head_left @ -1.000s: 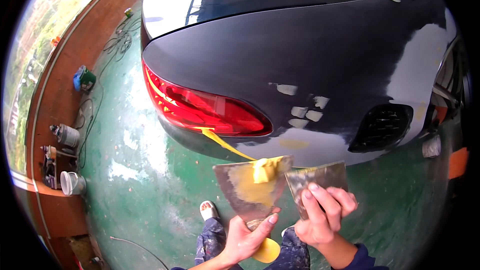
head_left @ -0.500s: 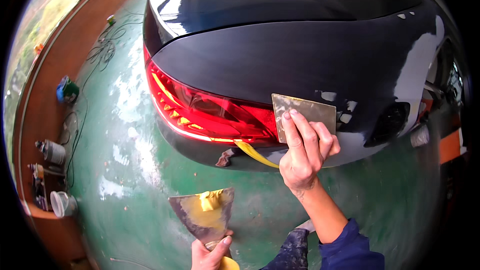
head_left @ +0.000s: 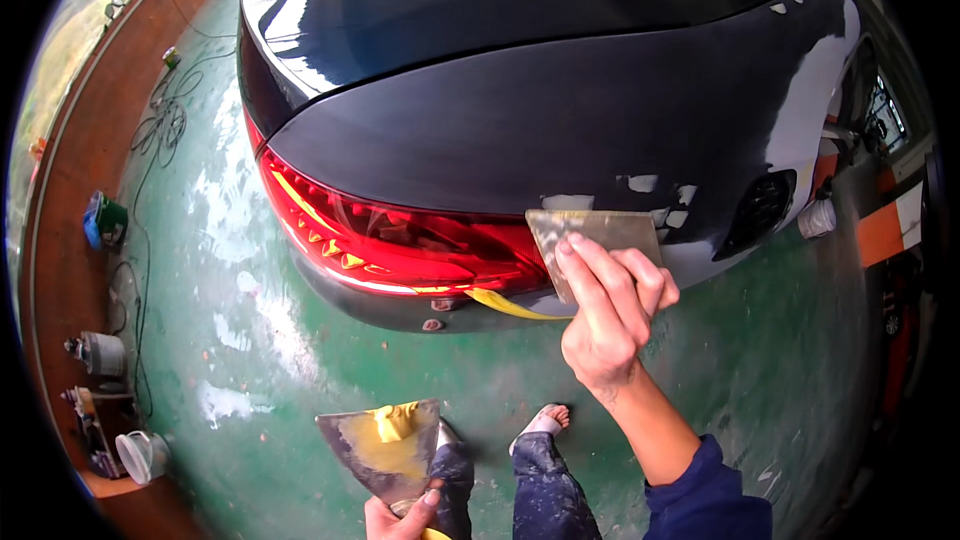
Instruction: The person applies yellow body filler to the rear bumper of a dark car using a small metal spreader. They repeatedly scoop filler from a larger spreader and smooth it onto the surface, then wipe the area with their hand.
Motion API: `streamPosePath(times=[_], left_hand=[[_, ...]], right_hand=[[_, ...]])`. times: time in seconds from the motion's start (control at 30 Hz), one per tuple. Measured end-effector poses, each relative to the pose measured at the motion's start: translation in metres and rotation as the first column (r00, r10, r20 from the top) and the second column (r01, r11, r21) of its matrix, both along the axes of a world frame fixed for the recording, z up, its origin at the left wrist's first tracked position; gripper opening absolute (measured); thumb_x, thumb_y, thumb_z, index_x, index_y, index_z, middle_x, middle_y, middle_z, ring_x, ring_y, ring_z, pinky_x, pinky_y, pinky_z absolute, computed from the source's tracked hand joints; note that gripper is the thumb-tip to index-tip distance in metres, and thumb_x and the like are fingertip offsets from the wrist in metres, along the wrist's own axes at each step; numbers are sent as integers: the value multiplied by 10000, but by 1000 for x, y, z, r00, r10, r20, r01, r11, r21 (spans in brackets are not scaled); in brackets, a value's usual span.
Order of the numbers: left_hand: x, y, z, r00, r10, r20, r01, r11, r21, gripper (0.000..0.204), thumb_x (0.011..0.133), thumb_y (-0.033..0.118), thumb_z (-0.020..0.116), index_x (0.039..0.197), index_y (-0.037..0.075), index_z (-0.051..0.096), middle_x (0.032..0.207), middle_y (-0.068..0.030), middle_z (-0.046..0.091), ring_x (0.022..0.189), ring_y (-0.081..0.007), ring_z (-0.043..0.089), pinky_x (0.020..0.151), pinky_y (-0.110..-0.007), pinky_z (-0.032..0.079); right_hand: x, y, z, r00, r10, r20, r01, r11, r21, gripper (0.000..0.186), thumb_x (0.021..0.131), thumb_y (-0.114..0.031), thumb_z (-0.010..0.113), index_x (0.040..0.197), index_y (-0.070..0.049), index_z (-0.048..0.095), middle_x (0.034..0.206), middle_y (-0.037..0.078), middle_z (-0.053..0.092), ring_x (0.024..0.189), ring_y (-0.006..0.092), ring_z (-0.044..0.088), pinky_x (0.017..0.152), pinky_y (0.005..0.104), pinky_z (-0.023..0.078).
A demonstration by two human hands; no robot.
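Observation:
My right hand (head_left: 612, 322) grips a thin square spreader (head_left: 620, 227), held at the dark car body (head_left: 560, 120) beside the right end of the red tail light (head_left: 380, 240). Light sanded patches (head_left: 643, 182) show just above the spreader. A yellow strip (head_left: 505, 307) runs under the light, partly behind my hand. My left hand (head_left: 398, 522) is low at the bottom edge, holding a wide putty knife (head_left: 365, 460) by its handle, with a lump of yellow putty (head_left: 394, 423) on the blade.
Along the orange-brown wall (head_left: 75, 200) at left are a green bucket (head_left: 105, 220), cans (head_left: 100, 354) and a white pail (head_left: 142, 456), with coiled hoses (head_left: 160, 130) on the floor. A cylindrical container (head_left: 817, 220) stands right of the car. My feet (head_left: 540, 425) are below the bumper.
My right hand has raised the spreader from beside the putty knife to the panel by the tail light, now slightly lower in view. My left hand has moved down and left with the knife.

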State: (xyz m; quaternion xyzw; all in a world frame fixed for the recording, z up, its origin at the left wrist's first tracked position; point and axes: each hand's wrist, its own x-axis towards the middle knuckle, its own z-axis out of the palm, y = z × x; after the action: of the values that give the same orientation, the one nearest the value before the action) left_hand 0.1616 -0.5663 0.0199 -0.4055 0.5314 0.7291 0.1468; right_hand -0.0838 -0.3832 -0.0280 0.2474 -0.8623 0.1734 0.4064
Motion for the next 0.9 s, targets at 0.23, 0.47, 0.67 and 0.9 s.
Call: streamPosePath(times=[0.23,0.47,0.67,0.9], left_hand=[[-3,12,13,998,42,-48,-40,999,35,250,941,143,666,1120,-32,672,731,44,599,599,-34,478,522,-211,359],[0,3,27,996,46,-77,-44,999,29,230,945,169,666,1033,-39,711,654,38,585,536,-39,475,493,-217,362],[9,-9,22,996,72,-45,-73,997,-7,233,941,154,662,1065,-38,705,672,36,602,545,-39,484,499,-214,358],[11,-23,20,996,80,-42,-79,997,18,250,939,149,660,1098,-41,698,732,37,632,597,-39,509,536,-211,379]], right_hand=[[18,5,18,996,8,-94,-16,996,-88,274,762,-20,592,984,15,749,1037,111,720,916,249,563,874,359,385],[-5,-46,20,992,73,-99,-73,997,2,291,763,-66,641,1019,-95,775,1072,-29,716,955,166,531,852,318,315],[-33,-75,29,989,69,-128,-69,998,-2,327,742,-31,667,1053,-88,751,1065,-28,707,925,164,550,863,324,306],[-23,-76,25,994,65,-86,-61,997,39,323,735,-28,667,1041,-83,754,1062,-20,707,919,166,556,868,335,305]])
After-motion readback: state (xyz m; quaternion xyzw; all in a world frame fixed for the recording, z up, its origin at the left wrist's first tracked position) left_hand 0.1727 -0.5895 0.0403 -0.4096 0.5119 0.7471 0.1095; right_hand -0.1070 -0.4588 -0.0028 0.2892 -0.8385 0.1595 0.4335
